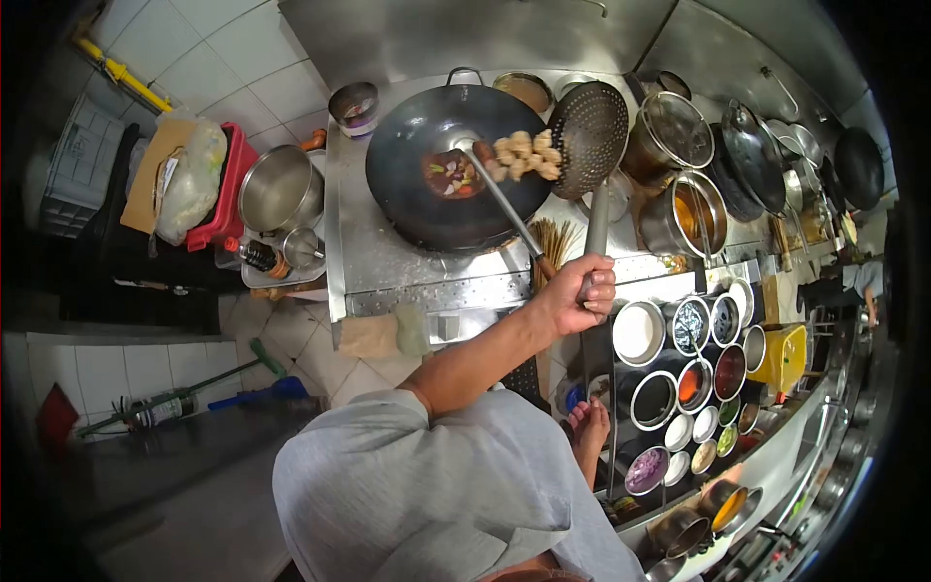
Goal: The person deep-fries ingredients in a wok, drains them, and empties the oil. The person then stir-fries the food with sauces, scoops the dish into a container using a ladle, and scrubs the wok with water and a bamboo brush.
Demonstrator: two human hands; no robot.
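My left hand [580, 294] is closed around the handle of a perforated strainer [590, 136], tilted over the right rim of a black wok [402, 209]. Light-brown fried chunks [527, 156] are between the strainer's edge and the wok's middle, seemingly dropping. Red sauce [452, 177] with onion and pepper pieces lies in the wok's bottom. A ladle [499, 199] has its bowl in the wok; its wooden handle end lies beside my left hand, and I cannot tell whether they touch. My right hand [590, 427] hangs low beside the seasoning counter, fingers loosely bent and apart, nothing visible in it.
Several seasoning and vegetable containers [639, 333] stand at the right. Metal pots [683, 215] are right of the wok. A bamboo brush [555, 242] lies near the wok. Left are a steel pot [281, 189] and red crate [233, 175]. Another person [861, 279] is far right.
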